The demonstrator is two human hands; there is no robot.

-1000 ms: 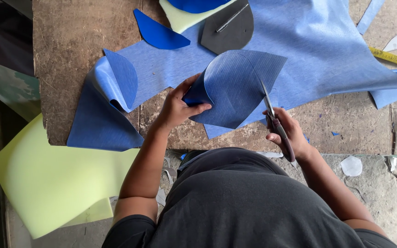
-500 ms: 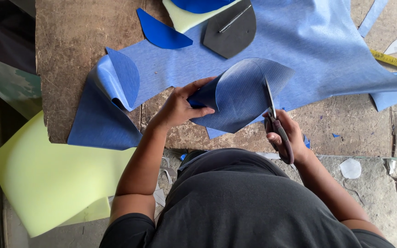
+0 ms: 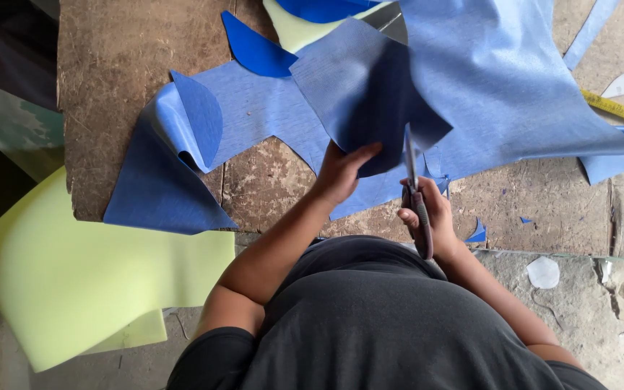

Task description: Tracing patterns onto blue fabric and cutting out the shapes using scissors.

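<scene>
1. The left hand point(image 3: 342, 173) reaches forward from a bent elbow, forearm angled up and to the right, and pinches the near edge of a lifted flap of light blue sheet material point(image 3: 366, 94), thumb stretched out on top and fingers tucked underneath.
2. The right hand point(image 3: 427, 215) sits just beside it, wrist low at the table edge, fingers wrapped through the dark handles of a pair of scissors point(image 3: 414, 195); the blades point away from the body and bite into the blue sheet's edge.
3. The sheet spreads across a worn brown wooden worktable point(image 3: 124, 79), its left part curled over and hanging off the near edge.
4. A darker blue half-round cut piece point(image 3: 254, 49) lies beyond the flap.
5. A yellow measuring tape point(image 3: 619, 110) rests at the right.
6. A pale yellow-green foam sheet point(image 3: 74, 282) lies below the table at the left.
</scene>
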